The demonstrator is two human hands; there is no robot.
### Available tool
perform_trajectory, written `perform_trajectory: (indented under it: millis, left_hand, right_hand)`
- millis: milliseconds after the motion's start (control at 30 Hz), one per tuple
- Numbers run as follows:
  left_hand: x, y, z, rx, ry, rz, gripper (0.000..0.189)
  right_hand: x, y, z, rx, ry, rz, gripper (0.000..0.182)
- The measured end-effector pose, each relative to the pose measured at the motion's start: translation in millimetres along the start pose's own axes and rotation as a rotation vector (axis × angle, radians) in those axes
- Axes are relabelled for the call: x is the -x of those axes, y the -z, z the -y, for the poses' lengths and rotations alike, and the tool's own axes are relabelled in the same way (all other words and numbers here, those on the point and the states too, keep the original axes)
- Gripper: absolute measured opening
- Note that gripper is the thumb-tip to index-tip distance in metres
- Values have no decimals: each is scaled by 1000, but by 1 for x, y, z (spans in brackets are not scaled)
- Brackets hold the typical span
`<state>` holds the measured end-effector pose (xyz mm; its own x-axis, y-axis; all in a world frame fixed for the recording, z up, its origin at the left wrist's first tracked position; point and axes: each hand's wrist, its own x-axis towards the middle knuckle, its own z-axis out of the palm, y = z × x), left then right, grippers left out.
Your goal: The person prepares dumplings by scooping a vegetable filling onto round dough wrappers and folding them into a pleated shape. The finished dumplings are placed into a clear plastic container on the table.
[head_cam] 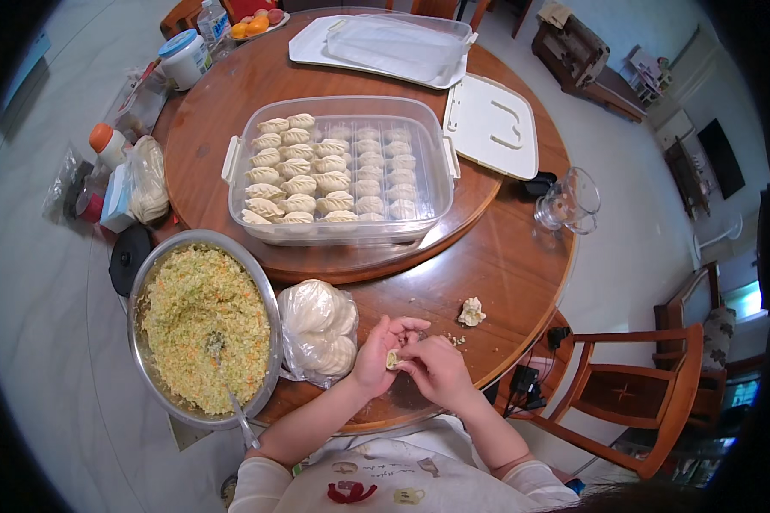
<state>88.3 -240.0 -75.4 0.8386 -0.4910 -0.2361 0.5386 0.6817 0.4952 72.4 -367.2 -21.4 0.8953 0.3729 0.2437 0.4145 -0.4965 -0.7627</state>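
Observation:
Between my two hands is a partly folded dumpling (393, 360), its pale filling showing at the open end. My left hand (380, 353) cradles it in the palm with the fingers curled. The fingertips of my right hand (437, 369) pinch its wrapper edge from the right. Left of my hands lies a plastic bag of round dumpling wrappers (321, 330). Beside that stands a steel bowl (142, 378) heaped with chopped vegetable filling (199, 308), a metal spoon (237, 407) resting in it. Pleated dumplings (298, 168) stand in rows in a clear plastic container (433, 224).
The container sits on a wooden turntable (205, 128). A white lid (494, 128) and stacked trays (385, 51) lie behind it. To the right are a glass mug (568, 202), a dough scrap (471, 311) and a wooden chair (635, 385). Jars and bags line the left edge.

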Motion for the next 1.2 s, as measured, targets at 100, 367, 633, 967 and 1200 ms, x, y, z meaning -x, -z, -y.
perform_trajectory:
  millis: [100, 367, 633, 967, 1200]
  left_hand:
    - [0, -5, -2, 9, 36, 15, 57]
    - [0, -3, -2, 90, 91, 52, 58]
    - [0, 2, 2, 185, 106, 117, 57]
    - [-1, 0, 7, 108, -34, -48, 59]
    - [-1, 3, 7, 142, -119, -64, 58]
  right_hand:
    - [-4, 6, -3, 23, 10, 37, 17]
    - [0, -1, -10, -7, 103, -49, 19]
    - [3, -5, -12, 46, 147, -118, 18]
    - [12, -19, -8, 32, 32, -191, 16]
    - [8, -17, 8, 39, -12, -205, 23]
